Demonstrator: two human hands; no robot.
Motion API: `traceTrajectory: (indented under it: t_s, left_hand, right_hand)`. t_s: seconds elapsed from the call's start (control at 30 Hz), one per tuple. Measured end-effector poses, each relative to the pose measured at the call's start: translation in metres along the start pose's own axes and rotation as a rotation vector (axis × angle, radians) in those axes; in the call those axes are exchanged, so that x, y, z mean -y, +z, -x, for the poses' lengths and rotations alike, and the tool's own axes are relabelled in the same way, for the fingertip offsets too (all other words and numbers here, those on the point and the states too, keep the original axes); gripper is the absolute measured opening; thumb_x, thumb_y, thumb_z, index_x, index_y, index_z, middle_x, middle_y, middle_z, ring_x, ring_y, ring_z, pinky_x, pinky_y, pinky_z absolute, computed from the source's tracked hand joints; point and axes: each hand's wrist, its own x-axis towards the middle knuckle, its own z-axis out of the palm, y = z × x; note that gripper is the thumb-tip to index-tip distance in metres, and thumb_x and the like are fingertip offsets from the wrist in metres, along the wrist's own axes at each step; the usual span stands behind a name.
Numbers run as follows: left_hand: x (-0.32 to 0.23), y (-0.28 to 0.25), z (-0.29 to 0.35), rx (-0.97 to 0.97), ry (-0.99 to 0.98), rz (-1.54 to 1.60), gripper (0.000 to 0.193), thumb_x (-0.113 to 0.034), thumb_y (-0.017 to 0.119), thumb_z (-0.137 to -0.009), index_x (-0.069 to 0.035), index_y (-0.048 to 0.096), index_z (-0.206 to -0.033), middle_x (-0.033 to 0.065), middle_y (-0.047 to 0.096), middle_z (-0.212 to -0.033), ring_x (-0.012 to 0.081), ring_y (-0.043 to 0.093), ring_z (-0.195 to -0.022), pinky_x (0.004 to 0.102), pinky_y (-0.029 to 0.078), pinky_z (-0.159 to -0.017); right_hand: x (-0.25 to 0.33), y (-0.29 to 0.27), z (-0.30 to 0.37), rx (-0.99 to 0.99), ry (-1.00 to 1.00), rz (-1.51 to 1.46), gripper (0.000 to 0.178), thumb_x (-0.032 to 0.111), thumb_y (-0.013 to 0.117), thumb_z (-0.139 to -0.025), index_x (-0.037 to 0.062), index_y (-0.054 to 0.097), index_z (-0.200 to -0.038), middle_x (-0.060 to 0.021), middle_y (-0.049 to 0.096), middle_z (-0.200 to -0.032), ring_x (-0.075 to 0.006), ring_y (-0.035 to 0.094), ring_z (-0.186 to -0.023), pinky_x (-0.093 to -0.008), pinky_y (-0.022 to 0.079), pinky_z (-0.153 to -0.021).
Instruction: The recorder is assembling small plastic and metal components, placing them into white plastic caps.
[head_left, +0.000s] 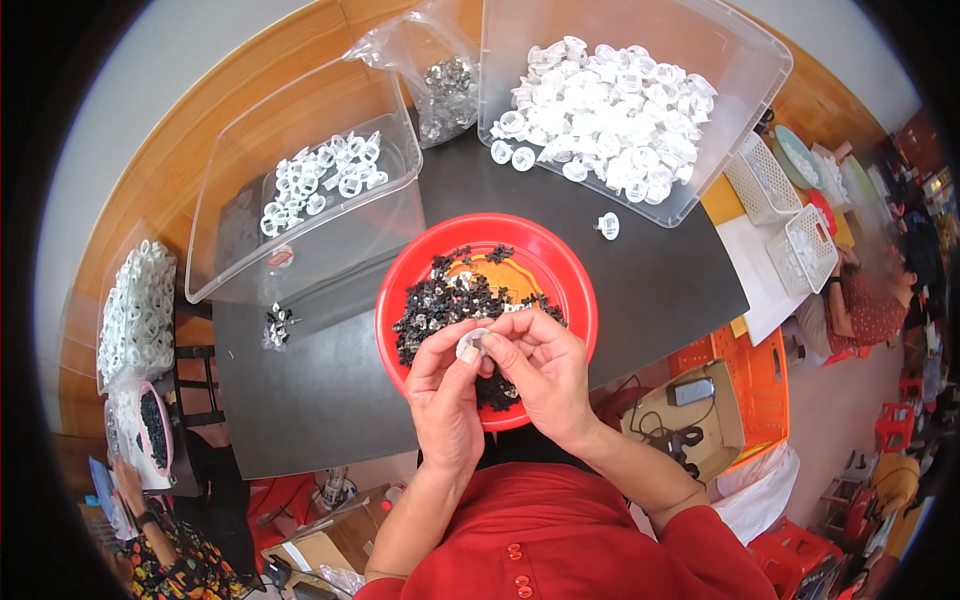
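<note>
While the two hands meet over the red basin (584,300), I can see a small white piece (471,346) pinched between them, just above the black parts (430,320) heaped inside. The left hand (445,400) comes in from seven o'clock and the right hand (542,375) from between four and five, the fingers of both drawn narrow on that one piece. Whether anything is fitted into it I can't tell; the fingertips cover too much. It looks to me like the close work, turning or pressing the piece by feel. The next move seems to call for a firm left pinch and light pressure from the right thumb, low over the basin so a dropped bit lands there. Around it on the dark desk (670,285), the big bin (745,100) at one o'clock carries a mound of white pieces (610,120), the smaller bin (350,216) at ten has fewer white rings (300,182), and a loose piece (608,227) lies at two.
</note>
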Motion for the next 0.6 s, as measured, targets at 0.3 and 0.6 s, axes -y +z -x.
traceTrajectory:
  t_s: [0.3,0.6]
  left_hand:
    - [0.0032,-0.0017,-0.0013,0.007,0.002,0.017,0.023,-0.002,0.06,-0.088,-0.003,0.061,-0.111,0.0105,0.065,-0.108,0.0105,0.056,-0.086,0.0249,0.045,-0.077]
    - [-0.0028,-0.0015,-0.0033,0.02,-0.094,0.003,0.032,-0.002,0.056,-0.09,0.001,0.056,-0.122,0.0124,0.063,-0.114,0.0111,0.059,-0.09,0.0254,0.049,-0.081]
  right_hand:
    - [-0.0023,-0.0018,-0.0006,-0.026,-0.005,0.079,0.01,0.003,0.056,-0.093,-0.0032,0.058,-0.1,-0.0053,0.065,-0.089,-0.0061,0.061,-0.075,-0.0207,0.051,-0.069]
    - [0.0042,-0.0034,-0.0078,-0.048,0.031,0.089,0.011,0.005,0.059,-0.092,-0.0034,0.06,-0.1,-0.004,0.065,-0.085,-0.005,0.06,-0.072,-0.0195,0.05,-0.067]
